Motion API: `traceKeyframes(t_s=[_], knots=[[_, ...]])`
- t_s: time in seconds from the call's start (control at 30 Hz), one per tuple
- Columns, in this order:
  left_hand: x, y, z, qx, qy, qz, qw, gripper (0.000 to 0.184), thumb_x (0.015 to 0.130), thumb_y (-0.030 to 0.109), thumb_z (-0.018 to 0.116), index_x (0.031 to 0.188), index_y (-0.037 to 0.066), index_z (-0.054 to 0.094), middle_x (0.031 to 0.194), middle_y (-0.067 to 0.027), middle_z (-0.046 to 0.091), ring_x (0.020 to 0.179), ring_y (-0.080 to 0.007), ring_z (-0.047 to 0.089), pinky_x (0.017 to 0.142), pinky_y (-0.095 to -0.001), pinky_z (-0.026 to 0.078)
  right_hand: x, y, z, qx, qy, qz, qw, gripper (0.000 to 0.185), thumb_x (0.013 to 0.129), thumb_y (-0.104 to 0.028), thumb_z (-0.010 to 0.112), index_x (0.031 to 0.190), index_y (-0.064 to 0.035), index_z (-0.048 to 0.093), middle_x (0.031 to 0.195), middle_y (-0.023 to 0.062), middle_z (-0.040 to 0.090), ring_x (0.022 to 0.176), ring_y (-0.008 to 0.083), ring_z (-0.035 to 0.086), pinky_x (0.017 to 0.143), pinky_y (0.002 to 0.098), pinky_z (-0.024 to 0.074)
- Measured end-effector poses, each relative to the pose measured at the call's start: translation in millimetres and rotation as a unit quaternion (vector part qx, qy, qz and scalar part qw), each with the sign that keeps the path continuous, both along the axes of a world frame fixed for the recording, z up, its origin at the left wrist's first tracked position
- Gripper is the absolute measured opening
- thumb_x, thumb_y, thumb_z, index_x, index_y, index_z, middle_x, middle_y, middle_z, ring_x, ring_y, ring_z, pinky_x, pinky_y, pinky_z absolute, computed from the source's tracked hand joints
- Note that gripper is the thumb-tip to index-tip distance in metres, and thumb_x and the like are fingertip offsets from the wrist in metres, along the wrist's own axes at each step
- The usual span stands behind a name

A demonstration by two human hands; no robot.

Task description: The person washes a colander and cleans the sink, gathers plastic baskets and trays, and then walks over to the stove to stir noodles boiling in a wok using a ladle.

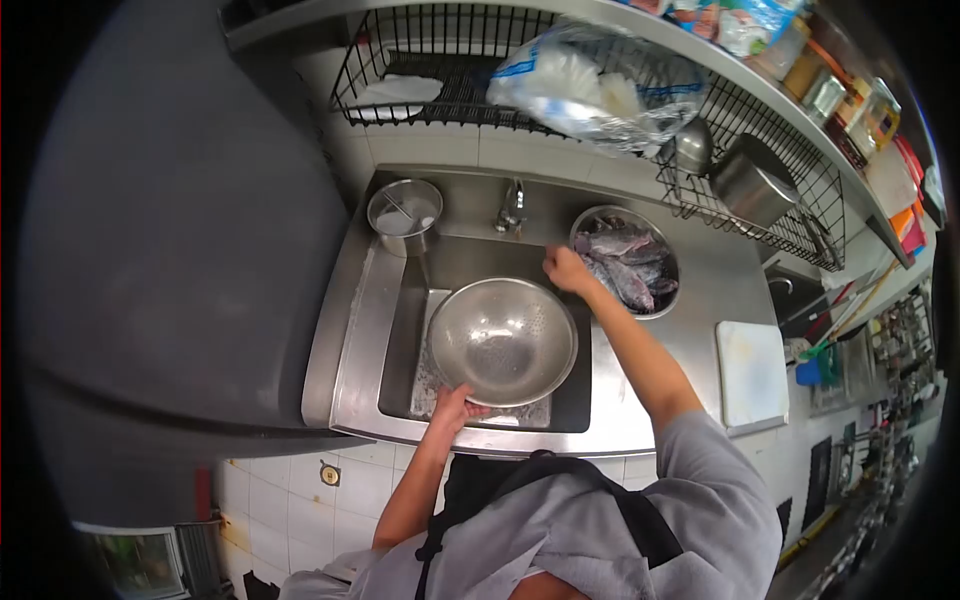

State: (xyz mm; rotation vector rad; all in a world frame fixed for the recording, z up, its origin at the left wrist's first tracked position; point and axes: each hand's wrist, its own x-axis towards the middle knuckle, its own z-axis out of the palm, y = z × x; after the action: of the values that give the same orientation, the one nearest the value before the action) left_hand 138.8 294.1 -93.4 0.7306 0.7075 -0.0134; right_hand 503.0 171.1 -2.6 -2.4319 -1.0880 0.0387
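Observation:
A steel colander (502, 342) with nothing in it is over the sink basin (405, 345). My left hand (457, 408) grips its near rim, the fingers partly under it. Beyond the colander's far right rim, my right hand (567, 268) is closed, its fingers curled; whatever it may hold is hidden. Just right of that hand, a round steel bowl (577, 225) holds several whole fish (628, 283). The faucet (511, 207) stands behind the basin.
A steel pot (405, 218) with a utensil inside sits at the counter's back left. To the right lies a white cutting board (752, 374). Wire racks (440, 70) above hold a plastic bag (600, 85) and a metal pot (754, 180). A dark grey surface (190, 220) rises at left.

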Motion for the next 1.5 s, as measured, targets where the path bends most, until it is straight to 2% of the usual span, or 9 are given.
traceKeyframes(t_s=[0.27,0.5,0.6,0.7,0.9,1.0,1.3,1.4,1.5], knots=[[39.9,73.2,5.6,-0.021,-0.005,-0.069,0.997,0.045,0.083,0.004,0.05,0.126,-0.006,0.042,0.108,-0.0221,0.059,0.081,-0.0361,0.068,0.065,-0.0479,0.062,69.1,100.0,-24.2,-0.064,0.025,-0.111,0.991,0.052,0.084,-0.017,0.057,0.13,0.005,0.048,0.123,0.0306,0.055,0.116,0.0424,0.054,0.098,0.046,0.0445],[52.5,100.0,-0.4,-0.026,0.02,-0.088,0.996,0.042,0.081,0.008,0.054,0.12,-0.005,0.043,0.096,-0.0207,0.062,0.073,-0.0327,0.069,0.067,-0.046,0.062,46.0,112.0,-59.9,-0.348,-0.001,0.04,0.937,0.04,0.085,-0.013,0.055,0.122,0.0015,0.055,0.101,0.0201,0.069,0.092,0.0349,0.067,0.084,0.0417,0.0538],[66.0,104.2,-2.5,-0.026,0.066,-0.093,0.993,0.039,0.081,0.008,0.054,0.116,-0.003,0.042,0.096,-0.0216,0.062,0.072,-0.0329,0.068,0.066,-0.0465,0.061,21.3,98.6,-76.0,-0.096,0.165,0.048,0.98,0.03,0.084,-0.003,0.056,0.113,0.0028,0.06,0.102,0.0189,0.069,0.09,0.0311,0.069,0.078,0.0397,0.0562],[79.0,105.2,-18.3,-0.037,0.05,-0.123,0.99,0.044,0.08,0.008,0.054,0.12,-0.003,0.04,0.095,-0.0221,0.061,0.07,-0.034,0.068,0.064,-0.0459,0.061,12.0,104.0,-68.8,0.207,0.508,-0.135,0.825,0.022,0.079,0.006,0.055,0.101,0.0069,0.061,0.092,0.0204,0.067,0.08,0.0318,0.069,0.07,0.0405,0.0583],[102.3,101.1,-26.0,-0.038,0.028,-0.243,0.969,0.052,0.078,0.008,0.055,0.126,-0.002,0.038,0.1,-0.0232,0.058,0.069,-0.0359,0.067,0.061,-0.0457,0.061,16.1,102.0,-44.4,0.139,0.632,-0.063,0.76,0.025,0.083,0.011,0.051,0.107,0.013,0.056,0.097,0.0213,0.067,0.086,0.0299,0.069,0.076,0.0363,0.06],[102.9,100.3,-21.5,-0.016,0.018,-0.259,0.965,0.051,0.08,0.007,0.055,0.128,-0.001,0.037,0.103,-0.0235,0.058,0.073,-0.0365,0.066,0.064,-0.0473,0.06,19.5,106.0,-48.1,0.194,0.518,-0.12,0.824,0.021,0.082,0.012,0.053,0.102,0.0142,0.057,0.095,0.022,0.067,0.085,0.0292,0.07,0.075,0.0365,0.0603],[85.5,111.8,-13.3,0.08,0.071,-0.144,0.984,0.053,0.08,0.004,0.055,0.127,-0.008,0.034,0.105,-0.0275,0.058,0.072,-0.0378,0.069,0.054,-0.0439,0.062,8.6,110.4,-53.2,0.155,0.592,-0.102,0.784,0.012,0.084,0.004,0.058,0.095,0.0092,0.06,0.08,0.0168,0.065,0.064,0.0255,0.067,0.053,0.0362,0.058],[81.5,118.0,-8.3,0.087,0.136,-0.102,0.982,0.053,0.079,0.003,0.055,0.127,-0.007,0.037,0.101,-0.024,0.061,0.07,-0.0347,0.069,0.052,-0.0421,0.062,5.4,104.1,-67.3,0.076,0.535,-0.041,0.84,0.021,0.087,-0.011,0.063,0.097,0.0076,0.063,0.086,0.021,0.068,0.074,0.0282,0.07,0.065,0.0362,0.0583],[64.5,129.5,-32.1,0.091,0.047,-0.123,0.987,0.05,0.078,0.003,0.056,0.126,-0.004,0.041,0.098,-0.0207,0.063,0.069,-0.0315,0.069,0.053,-0.0411,0.061,-2.2,68.4,-75.2,-0.125,0.09,0.042,0.987,0.042,0.078,-0.021,0.07,0.105,0.0096,0.06,0.092,0.0266,0.066,0.087,0.0337,0.068,0.078,0.0405,0.0554]])
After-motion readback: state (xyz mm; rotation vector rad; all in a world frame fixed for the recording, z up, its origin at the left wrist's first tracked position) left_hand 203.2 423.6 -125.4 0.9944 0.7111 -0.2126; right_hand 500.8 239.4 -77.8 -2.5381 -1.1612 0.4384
